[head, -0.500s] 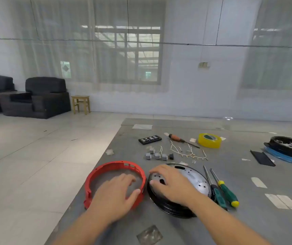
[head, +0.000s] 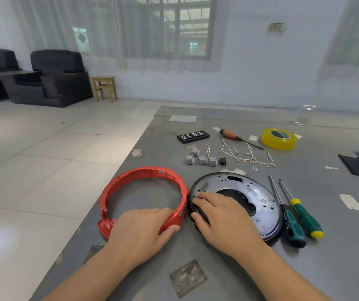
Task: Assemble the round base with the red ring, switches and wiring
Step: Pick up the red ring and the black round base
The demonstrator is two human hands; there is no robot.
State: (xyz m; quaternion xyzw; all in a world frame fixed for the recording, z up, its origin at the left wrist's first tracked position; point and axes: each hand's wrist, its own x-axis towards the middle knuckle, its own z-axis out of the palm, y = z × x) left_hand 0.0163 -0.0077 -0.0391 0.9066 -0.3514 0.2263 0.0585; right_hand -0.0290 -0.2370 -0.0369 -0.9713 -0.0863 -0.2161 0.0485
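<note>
The left hand [head: 140, 230] is clamped on the near rim of the red ring [head: 143, 192], thumb on the outer wall at about the ring's 5 o'clock and fingers curled over the top edge into its open middle. The ring lies flat on the grey surface [head: 228, 276], its broken end with a small tab at roughly 7 o'clock. Just right of it, edge to edge or nearly so, lies the round base [head: 252, 192], a black-rimmed disc with a perforated metal face and a dark opening at its centre. The right hand [head: 220, 216] rests on the base at its 8 o'clock, fingers spread and fairly flat on the plate, thumb against the near rim; it seems to steady rather than clasp. Beyond, at 12 o'clock from the base, the grey switches [head: 200, 158] sit in a loose cluster with the thin white wiring [head: 248, 156] strung out beside them, all apart from either hand. Two green-handled screwdrivers [head: 298, 216] lie just beside the base at 3 o'clock. I judge this to be the opening step: ring and base are gripped but not yet joined. The next move likely calls for lifting the ring over the base, turning it so its slots and tab match the base's rim, and seating it evenly while the right hand holds the disc from sliding.
</note>
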